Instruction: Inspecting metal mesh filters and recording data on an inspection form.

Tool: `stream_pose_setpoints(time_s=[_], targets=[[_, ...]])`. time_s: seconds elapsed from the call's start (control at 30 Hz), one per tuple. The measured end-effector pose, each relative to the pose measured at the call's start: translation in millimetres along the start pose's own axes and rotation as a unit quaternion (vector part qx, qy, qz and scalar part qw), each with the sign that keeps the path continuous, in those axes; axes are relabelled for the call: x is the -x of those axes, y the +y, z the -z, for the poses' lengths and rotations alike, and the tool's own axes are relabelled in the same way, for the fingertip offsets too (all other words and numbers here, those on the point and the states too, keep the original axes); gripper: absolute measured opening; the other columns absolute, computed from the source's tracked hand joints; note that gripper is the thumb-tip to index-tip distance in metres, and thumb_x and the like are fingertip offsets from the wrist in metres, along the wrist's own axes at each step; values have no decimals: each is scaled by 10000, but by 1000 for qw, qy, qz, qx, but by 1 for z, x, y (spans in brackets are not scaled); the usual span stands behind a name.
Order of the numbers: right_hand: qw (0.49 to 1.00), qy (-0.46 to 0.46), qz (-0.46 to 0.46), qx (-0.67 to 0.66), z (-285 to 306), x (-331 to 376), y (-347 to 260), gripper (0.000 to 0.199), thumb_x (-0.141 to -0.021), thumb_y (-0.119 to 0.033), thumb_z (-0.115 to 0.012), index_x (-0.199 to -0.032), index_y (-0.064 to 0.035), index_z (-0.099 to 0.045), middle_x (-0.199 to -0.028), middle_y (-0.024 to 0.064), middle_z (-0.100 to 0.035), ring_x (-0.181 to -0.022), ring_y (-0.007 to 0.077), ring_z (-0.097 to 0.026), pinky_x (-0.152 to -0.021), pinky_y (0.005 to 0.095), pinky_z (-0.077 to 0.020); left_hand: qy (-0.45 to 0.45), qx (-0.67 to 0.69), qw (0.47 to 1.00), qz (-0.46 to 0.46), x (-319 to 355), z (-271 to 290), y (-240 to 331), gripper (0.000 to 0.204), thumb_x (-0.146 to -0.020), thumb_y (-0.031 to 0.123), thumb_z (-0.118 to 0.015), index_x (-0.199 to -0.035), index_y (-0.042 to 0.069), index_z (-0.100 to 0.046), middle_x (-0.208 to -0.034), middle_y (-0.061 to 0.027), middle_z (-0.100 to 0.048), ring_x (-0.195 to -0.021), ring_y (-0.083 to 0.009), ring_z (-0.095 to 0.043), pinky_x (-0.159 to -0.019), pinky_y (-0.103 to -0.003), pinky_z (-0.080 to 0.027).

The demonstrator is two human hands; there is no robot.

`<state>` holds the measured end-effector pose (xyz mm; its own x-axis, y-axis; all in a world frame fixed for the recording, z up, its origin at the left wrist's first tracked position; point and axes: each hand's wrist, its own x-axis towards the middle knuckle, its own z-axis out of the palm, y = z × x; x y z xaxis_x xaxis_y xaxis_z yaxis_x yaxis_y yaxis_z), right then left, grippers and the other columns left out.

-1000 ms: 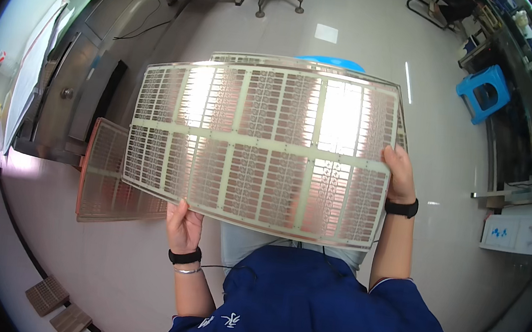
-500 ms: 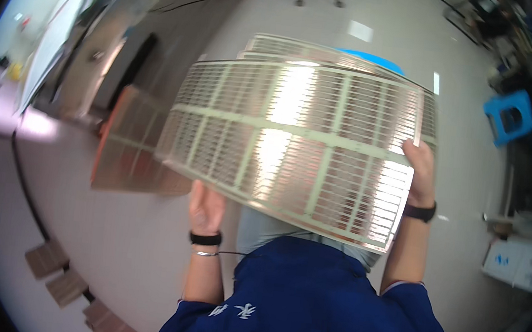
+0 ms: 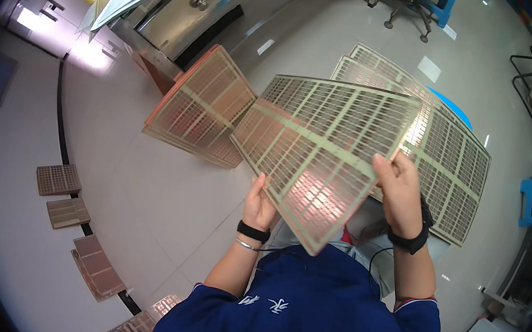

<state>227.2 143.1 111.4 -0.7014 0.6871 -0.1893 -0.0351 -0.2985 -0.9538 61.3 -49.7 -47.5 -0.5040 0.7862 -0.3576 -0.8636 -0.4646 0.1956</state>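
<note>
Coppery panel (image 3: pixel 318 140), edges in both hands (image 3: pixel 260 208) (image 3: pixel 402 192)

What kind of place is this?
Probably a small electronics workshop or factory room, maybe for circuit boards: a grid-patterned panel is being held, similar reddish-edged panels stand to its left, and more boards line the wall base.

The held panel (image 3: pixel 319 152) gleams like metal; the shirt (image 3: pixel 310 300) is matt cloth.

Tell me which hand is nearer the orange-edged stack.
Left. The left hand is just below and right of the stack; the right hand is farther right, across the held panel.
</note>
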Motion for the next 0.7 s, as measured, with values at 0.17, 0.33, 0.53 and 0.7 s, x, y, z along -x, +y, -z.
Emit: stream_pose_setpoints(time_s=[0.17, 0.33, 0.53, 0.7], targets=[[990, -128, -52, -36, -21, -2, -16, 425, -922, -147, -484, -1289, 42, -382, -1184, 175, -532, -1042, 202, -563, -850, 291, -475, 44, 33, 994, 91, 1, 39, 39, 321, -919, 155, -438, -1177, -34, -468, -1136, -185, -564, -1044, -288, -559, -927, -420, -449], [991, -130, 5, 8, -23, 1, -22, 434, -921, -90, -443, -1334, 8, -350, -1259, 187, -487, -1061, 206, -551, -846, 298, -475, 83, 12, 994, 77, 2, 66, 54, 284, -896, 186, -482, -1068, -34, -535, -1026, -179, -614, -910, -278, -620, -797, -394, -517], [992, -122, 20, 19, -18, 5, -29, 392, -917, -68, -422, -1300, 11, -395, -1214, 170, -528, -1035, 207, -564, -832, 304, -478, 5, 9, 999, 51, -14, 122, 61, 197, -892, 102, -477, -1002, -46, -546, -960, -147, -621, -838, -232, -625, -729, -285, -522], [992, -115, 29, 47, -12, 3, -29, 378, -924, -91, -419, -1286, 16, -409, -1179, 175, -551, -1014, 208, -575, -822, 304, -482, 140, -87, 980, -114, -38, 167, 70, 170, -866, 52, -477, -970, -71, -531, -974, -165, -594, -904, -259, -601, -761, -293, -532]])
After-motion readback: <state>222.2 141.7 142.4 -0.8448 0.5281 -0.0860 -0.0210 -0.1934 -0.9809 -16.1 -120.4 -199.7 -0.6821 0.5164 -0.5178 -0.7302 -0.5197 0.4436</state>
